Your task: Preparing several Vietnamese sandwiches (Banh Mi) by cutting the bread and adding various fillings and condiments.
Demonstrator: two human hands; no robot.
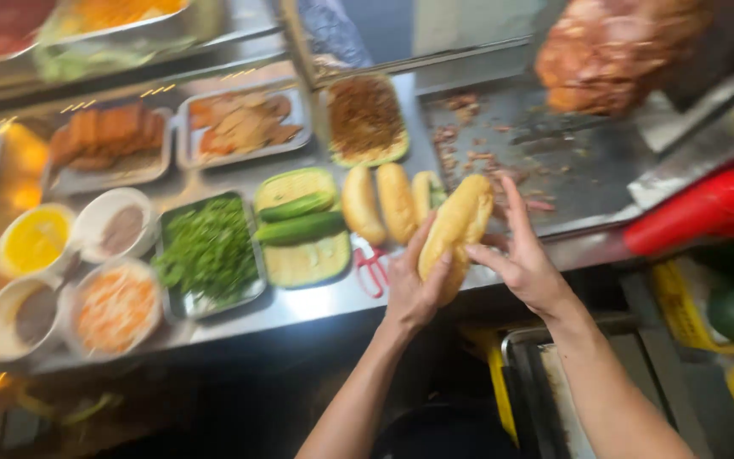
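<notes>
Head view: fingers of the left hand [411,289] wrap the lower end of a baguette roll [454,234]; the right hand [522,259], fingers spread, rests its palm along the roll's side (apparently the opening step). Held above the steel counter [316,302], near three more rolls [388,202] and red scissors [373,268]. Splitting calls for a steady grip.

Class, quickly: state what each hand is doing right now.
Left hand: closed around the bread roll, holding it.
Right hand: open, fingers spread, touching the roll's side.
</notes>
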